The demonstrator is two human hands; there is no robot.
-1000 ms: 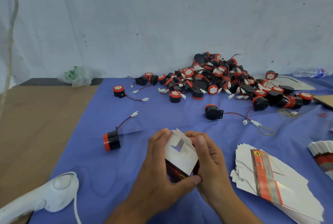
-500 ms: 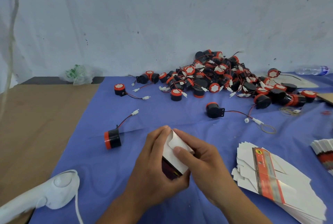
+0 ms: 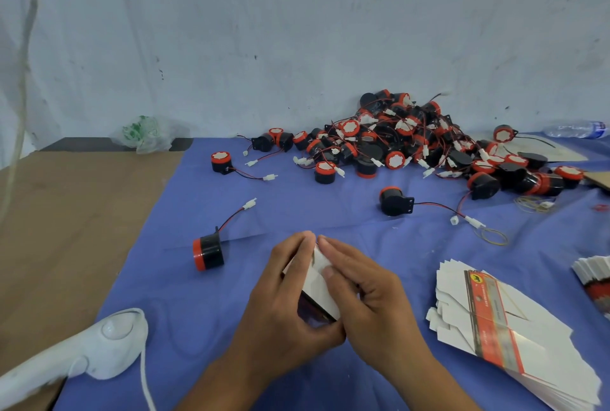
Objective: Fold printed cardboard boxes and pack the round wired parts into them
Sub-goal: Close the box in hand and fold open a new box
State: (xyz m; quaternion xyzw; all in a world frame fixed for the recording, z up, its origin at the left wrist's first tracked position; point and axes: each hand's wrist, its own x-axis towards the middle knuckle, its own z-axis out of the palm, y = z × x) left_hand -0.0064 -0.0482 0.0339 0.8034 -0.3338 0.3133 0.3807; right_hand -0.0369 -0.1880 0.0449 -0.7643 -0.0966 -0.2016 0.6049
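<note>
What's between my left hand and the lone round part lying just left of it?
Head view: only bare blue cloth lies between the left hand, gripping the box, and that round part.

Soft, even, shadowless light; wide-angle bending at edges; slight overall blur.

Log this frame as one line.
stage: folding | left hand: grips box | right hand: holds box, thumb on its white face | round part: loose on blue cloth | flat blanks: stacked right

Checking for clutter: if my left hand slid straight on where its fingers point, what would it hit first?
The left hand points away and rightward: beyond the box, bare blue cloth, then likely the front of the parts pile; depth is unclear.
</note>
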